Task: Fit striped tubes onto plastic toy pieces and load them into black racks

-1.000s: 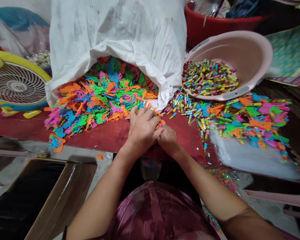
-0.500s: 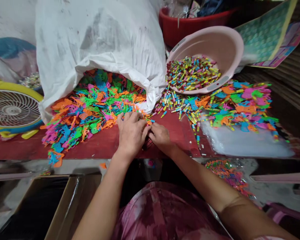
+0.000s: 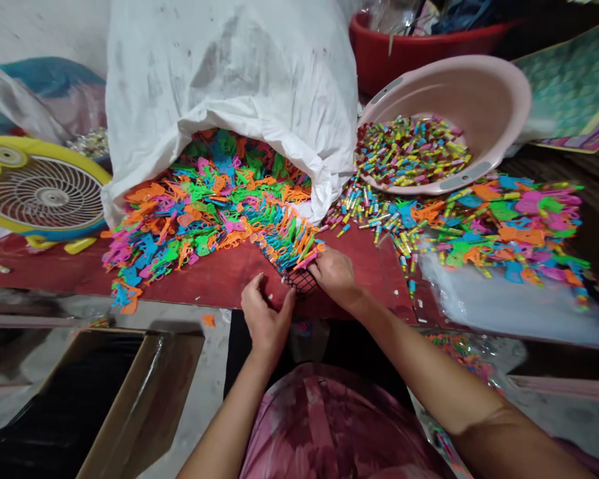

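Right hand [image 3: 335, 276] curled shut on a bunch of bright plastic toys [image 3: 292, 243], right where they poke out of a black net [image 3: 302, 283]. Left hand [image 3: 267, 326] half open, fingers bent, nothing in it, just beside the net. Under both hands, a red board [image 3: 214, 286]. Past the hands, a heap of more toys [image 3: 204, 189] spilling out of a big white sack [image 3: 229, 80]. Up and right of the right hand, a pink tub [image 3: 484, 100] tipped on its side, with little colored tubes [image 3: 409, 153] inside. Far left of the left hand, a yellow fan [image 3: 44, 196]. Below it, a cardboard box [image 3: 144, 392].
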Demonstrator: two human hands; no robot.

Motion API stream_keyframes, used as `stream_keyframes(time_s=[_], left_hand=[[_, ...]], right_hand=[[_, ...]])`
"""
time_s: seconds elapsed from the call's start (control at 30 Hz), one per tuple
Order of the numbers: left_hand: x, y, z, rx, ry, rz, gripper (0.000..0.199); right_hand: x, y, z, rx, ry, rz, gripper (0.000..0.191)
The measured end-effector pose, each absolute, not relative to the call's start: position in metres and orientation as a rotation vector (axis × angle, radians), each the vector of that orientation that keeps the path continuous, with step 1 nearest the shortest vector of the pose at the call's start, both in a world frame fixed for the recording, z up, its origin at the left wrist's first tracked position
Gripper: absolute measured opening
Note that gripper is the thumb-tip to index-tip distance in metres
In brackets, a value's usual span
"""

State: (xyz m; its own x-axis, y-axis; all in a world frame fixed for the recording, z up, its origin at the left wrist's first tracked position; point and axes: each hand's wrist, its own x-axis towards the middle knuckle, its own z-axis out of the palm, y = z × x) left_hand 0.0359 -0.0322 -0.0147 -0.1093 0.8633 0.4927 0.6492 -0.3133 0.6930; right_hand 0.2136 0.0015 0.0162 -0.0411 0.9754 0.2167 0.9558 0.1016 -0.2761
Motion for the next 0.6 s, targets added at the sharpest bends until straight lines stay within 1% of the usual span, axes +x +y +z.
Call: stream_keyframes(time_s=[0.03,0.07,0.1,0.23,0.43,0.53,0.6], left_hand=[[0.038,-0.028,-0.02,1.951,1.714,1.303,0.061],[0.041,-0.023,-0.023,1.969,1.733,1.241,0.067],[0.042,-0.016,-0.023,1.975,1.745,1.2,0.068],[0.038,0.009,-0.013,1.943,1.745,1.081,0.049],[0.013,0.027,-0.013,1.974,1.779,0.948,0.02],[-0.001,0.038,-0.017,1.961,1.729,0.934,0.012],[-0.009,0.045,-0.02,1.975,1.652,0.949,0.012]], right_hand=[[0.212,0.0,0.013,-1.869,-2.039,0.049,0.023],[0.21,-0.002,0.01,-1.844,-2.029,0.016,0.023],[0.209,-0.004,0.006,-1.826,-2.013,-0.011,0.024],[0.206,-0.01,-0.005,-1.731,-1.941,-0.009,0.023],[0.21,-0.006,-0.011,-1.331,-1.936,0.227,0.018],[0.21,-0.004,-0.007,-1.308,-1.879,0.272,0.014],[0.209,-0.005,-0.004,-1.343,-1.852,0.283,0.014]])
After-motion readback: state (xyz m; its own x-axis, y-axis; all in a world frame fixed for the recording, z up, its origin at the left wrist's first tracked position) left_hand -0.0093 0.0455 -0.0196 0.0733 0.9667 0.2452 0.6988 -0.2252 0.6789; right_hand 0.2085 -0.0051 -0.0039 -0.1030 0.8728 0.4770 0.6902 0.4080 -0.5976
